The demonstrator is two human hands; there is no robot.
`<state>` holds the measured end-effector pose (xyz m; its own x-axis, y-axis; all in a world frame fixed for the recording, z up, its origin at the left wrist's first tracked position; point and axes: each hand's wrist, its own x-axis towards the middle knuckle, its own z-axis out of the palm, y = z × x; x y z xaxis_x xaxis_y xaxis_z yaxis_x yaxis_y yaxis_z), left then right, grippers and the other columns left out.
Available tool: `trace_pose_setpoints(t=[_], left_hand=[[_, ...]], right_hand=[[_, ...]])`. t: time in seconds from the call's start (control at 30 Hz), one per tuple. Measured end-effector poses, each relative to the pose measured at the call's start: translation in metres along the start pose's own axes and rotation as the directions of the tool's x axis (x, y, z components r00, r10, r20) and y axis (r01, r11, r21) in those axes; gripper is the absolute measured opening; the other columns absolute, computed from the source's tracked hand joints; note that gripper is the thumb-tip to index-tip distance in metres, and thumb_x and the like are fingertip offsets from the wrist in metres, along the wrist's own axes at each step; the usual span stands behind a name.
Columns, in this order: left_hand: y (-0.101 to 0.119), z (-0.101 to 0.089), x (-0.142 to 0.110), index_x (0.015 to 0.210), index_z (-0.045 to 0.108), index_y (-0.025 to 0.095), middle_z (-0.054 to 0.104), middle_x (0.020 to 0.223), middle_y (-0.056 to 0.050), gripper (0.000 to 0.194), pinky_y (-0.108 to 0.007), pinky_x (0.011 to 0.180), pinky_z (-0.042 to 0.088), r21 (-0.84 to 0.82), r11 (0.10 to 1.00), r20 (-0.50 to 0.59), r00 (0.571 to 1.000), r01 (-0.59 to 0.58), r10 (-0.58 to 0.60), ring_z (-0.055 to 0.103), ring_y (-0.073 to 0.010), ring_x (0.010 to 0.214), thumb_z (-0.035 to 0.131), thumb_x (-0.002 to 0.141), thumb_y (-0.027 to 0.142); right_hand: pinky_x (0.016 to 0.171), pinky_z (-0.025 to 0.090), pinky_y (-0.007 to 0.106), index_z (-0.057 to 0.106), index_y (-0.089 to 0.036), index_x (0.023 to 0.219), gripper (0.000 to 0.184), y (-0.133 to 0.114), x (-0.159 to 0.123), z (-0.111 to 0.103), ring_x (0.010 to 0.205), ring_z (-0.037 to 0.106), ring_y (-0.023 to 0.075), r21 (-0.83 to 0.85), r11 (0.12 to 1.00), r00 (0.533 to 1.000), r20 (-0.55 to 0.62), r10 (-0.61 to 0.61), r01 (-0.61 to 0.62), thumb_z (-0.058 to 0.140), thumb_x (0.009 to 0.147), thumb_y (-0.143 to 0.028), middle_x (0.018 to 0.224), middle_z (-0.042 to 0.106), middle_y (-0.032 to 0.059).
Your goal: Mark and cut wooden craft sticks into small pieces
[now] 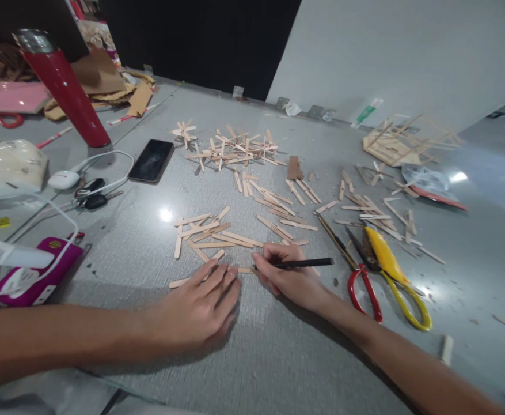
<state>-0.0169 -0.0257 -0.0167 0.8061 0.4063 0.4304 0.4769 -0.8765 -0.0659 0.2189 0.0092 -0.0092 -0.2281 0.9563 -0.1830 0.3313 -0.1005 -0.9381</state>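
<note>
My left hand (198,305) lies flat on the grey table (278,351), fingers stretched out and pressing down a wooden ice-cream stick (178,283) whose left end pokes out from under the fingers. My right hand (289,274) is closed in a writing grip on a black pencil (306,263), its tip down at the same stick near my left fingertips. A loose pile of more sticks (211,233) sits just beyond both hands.
Red and yellow scissors (386,271) lie right of my right hand. Farther back are several scattered sticks (235,147), a stick frame model (401,141), a black phone (151,161), a red flask (68,95), keys (90,196) and a magenta device (36,274).
</note>
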Motion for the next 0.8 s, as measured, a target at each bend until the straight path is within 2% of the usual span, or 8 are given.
trace_pose_setpoints(t=[0.13,0.33,0.8], left_hand=[[-0.0007,-0.0017,0.0019,0.124,0.069,0.0,0.077,0.125,-0.02,0.039,-0.049,0.111,0.047,0.003,1.0,-0.009,1.0,-0.014,0.014,0.072,-0.0338,0.116,0.047,0.106,0.027],[-0.0014,-0.0037,0.0026,0.126,0.069,-0.002,0.077,0.125,-0.02,0.042,-0.05,0.11,0.046,0.019,1.0,0.006,1.0,-0.021,0.021,0.071,-0.034,0.117,0.046,0.106,0.027],[-0.0024,-0.004,0.0016,0.127,0.068,-0.004,0.076,0.126,-0.021,0.044,-0.049,0.113,0.044,0.02,0.999,0.022,0.999,-0.028,0.028,0.07,-0.0346,0.119,0.047,0.106,0.029]], right_hand=[[0.036,0.026,0.023,0.046,-0.024,0.057,0.044,0.0,0.0003,0.0005,0.035,0.04,0.0081,-0.034,0.999,1.0,0.001,-0.015,0.015,0.064,0.094,-0.042,0.044,0.05,-0.005],[0.039,0.023,0.025,0.041,-0.025,0.057,0.046,0.0016,0.0023,-0.0024,0.039,0.037,0.0084,-0.159,0.981,0.994,0.004,-0.108,0.107,0.064,0.094,-0.039,0.044,0.042,-0.0062],[0.042,0.032,0.023,0.044,-0.024,0.058,0.04,-0.0046,-0.0019,-0.007,0.038,0.045,0.009,-0.166,0.984,0.997,0.047,-0.055,0.063,0.058,0.096,-0.029,0.044,0.05,-0.0056]])
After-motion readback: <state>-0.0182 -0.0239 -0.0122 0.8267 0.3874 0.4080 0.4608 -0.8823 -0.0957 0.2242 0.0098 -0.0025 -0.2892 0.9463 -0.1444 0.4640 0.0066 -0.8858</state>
